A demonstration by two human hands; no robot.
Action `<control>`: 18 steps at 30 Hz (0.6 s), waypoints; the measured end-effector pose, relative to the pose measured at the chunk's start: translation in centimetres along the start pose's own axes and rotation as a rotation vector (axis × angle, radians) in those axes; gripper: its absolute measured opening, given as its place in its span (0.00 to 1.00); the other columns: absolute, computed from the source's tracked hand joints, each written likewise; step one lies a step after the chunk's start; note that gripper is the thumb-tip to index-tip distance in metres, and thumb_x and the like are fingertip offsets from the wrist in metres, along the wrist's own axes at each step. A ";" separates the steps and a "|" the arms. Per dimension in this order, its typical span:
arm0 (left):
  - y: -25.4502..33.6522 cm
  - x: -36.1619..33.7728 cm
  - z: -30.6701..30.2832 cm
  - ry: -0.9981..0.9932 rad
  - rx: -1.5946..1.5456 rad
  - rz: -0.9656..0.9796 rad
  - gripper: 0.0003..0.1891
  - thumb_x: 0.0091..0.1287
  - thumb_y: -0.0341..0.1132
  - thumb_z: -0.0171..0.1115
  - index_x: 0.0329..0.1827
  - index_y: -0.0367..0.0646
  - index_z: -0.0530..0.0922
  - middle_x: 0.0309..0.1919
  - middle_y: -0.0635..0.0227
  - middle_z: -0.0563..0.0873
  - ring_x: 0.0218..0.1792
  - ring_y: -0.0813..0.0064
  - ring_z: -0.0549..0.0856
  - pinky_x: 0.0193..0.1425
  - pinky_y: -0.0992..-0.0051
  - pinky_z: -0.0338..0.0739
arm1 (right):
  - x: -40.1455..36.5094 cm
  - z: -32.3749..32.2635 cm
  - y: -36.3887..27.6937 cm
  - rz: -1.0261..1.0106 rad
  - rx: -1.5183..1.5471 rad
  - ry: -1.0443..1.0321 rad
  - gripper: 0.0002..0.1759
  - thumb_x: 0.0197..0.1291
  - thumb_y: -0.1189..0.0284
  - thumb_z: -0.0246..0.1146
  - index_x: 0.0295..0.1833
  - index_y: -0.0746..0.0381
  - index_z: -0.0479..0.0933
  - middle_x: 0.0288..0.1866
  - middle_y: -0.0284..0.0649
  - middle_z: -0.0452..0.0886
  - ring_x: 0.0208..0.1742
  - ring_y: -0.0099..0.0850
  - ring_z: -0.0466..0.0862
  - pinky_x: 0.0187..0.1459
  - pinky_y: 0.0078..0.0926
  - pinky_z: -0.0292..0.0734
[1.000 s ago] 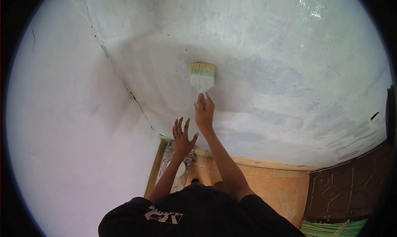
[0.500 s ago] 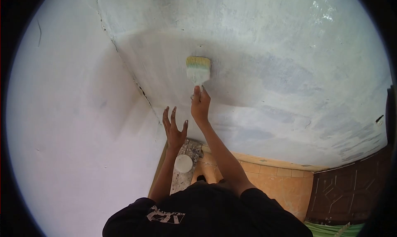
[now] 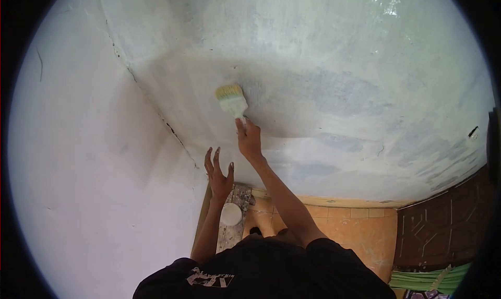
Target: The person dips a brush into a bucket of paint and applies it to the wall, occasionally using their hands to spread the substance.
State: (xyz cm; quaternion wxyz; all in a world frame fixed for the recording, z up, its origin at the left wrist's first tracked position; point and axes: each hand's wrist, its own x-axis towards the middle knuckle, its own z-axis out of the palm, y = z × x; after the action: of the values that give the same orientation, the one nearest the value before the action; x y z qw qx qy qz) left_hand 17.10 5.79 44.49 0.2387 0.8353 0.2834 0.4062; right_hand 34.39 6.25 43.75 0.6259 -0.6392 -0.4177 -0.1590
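Note:
My right hand (image 3: 249, 141) is closed around the handle of a wide paintbrush (image 3: 233, 103). The brush has a white body and yellowish bristles, tilted up to the left over the patchy white-grey wall (image 3: 292, 95). My left hand (image 3: 220, 176) is raised near the wall corner with its fingers spread and nothing in them; dark smudges show on its fingertips. Below that hand, a round white lid or container (image 3: 231, 214) sits on a paint-spattered plank (image 3: 241, 194).
A smoother white wall (image 3: 104, 174) fills the left side, with a cracked corner line between the walls. Orange tiles (image 3: 349, 231) cover the floor. At the lower right are a dark brown carved panel (image 3: 436, 223) and green cloth (image 3: 430, 278).
The brush has moved left and slightly down, and its bristles now lean left instead of pointing straight up. The left hand keeps its spread pose. The whole view has shifted a little.

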 end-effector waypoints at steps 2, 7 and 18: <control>-0.1 -1.1 0.5 -0.038 -0.042 -0.005 0.35 0.60 0.28 0.65 0.73 0.44 0.63 0.72 0.50 0.60 0.73 0.49 0.59 0.74 0.53 0.59 | -1.8 -1.5 1.4 0.004 -0.040 -0.020 0.19 0.73 0.62 0.54 0.43 0.70 0.75 0.17 0.44 0.71 0.17 0.32 0.72 0.24 0.34 0.66; -0.3 -3.4 1.0 -0.134 -0.029 0.051 0.35 0.61 0.30 0.65 0.73 0.41 0.63 0.72 0.49 0.61 0.72 0.45 0.60 0.74 0.51 0.57 | -8.1 -8.9 -1.0 0.426 0.054 -0.065 0.21 0.75 0.60 0.52 0.39 0.69 0.74 0.18 0.35 0.68 0.20 0.23 0.65 0.24 0.28 0.63; 9.9 3.3 8.4 -0.281 -0.027 0.355 0.38 0.65 0.44 0.63 0.77 0.47 0.58 0.78 0.52 0.52 0.78 0.49 0.49 0.77 0.46 0.46 | -4.9 -19.2 2.2 0.457 0.188 0.201 0.23 0.78 0.56 0.45 0.27 0.54 0.60 0.18 0.21 0.57 0.16 0.11 0.56 0.17 0.15 0.51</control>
State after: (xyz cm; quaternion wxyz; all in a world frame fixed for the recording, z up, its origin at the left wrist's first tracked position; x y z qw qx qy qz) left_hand 28.40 -0.59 47.89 0.2116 0.9172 0.0905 0.3253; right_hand 39.20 -13.06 41.88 0.7404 -0.6371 -0.2112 -0.0369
